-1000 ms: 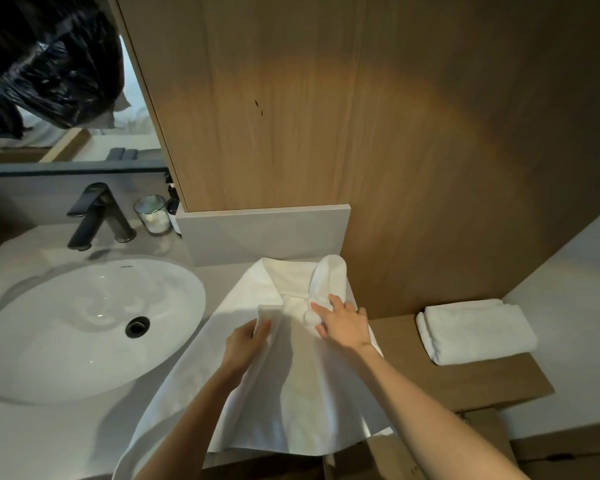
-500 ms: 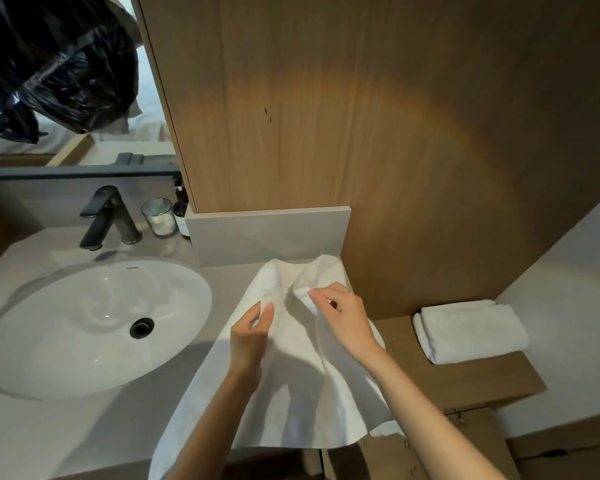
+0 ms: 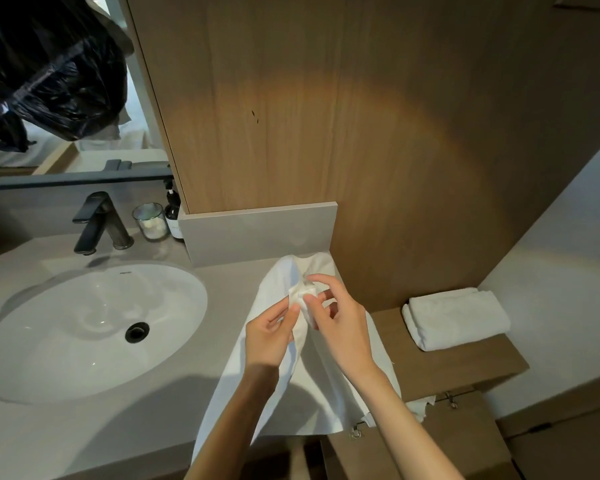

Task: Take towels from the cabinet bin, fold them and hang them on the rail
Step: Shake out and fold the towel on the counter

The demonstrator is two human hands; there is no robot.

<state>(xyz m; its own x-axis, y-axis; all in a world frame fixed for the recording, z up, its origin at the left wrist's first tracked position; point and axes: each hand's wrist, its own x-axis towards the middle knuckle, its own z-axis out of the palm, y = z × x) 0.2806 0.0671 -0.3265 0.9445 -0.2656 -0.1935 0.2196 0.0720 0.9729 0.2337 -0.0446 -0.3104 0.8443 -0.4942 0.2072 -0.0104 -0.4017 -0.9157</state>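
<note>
Two hands meet over the right end of the desk (image 3: 222, 282) in the head view. The left hand (image 3: 271, 336) and the right hand (image 3: 340, 327) each pinch the same bunched fold of one white towel (image 3: 326, 393) between thumb and fingertips. The right hand's other fingers are loosely curled. This towel reaches the desk's back right corner, runs forward under the hands and hangs over the front edge.

One folded towel (image 3: 456, 318) lies on a wooden shelf (image 3: 465, 365) right of the desk, well apart from the hands.

One glass jar (image 3: 149, 221) stands at the desk's back edge and holds small white pieces. One dark bottle (image 3: 173, 216) stands just beside it, and one dark faucet (image 3: 99, 223) stands to its left. One white basin (image 3: 84, 327) with a dark drain (image 3: 137, 331) fills the desk's left part. One black plastic bag (image 3: 49, 64) shows at the upper left.
</note>
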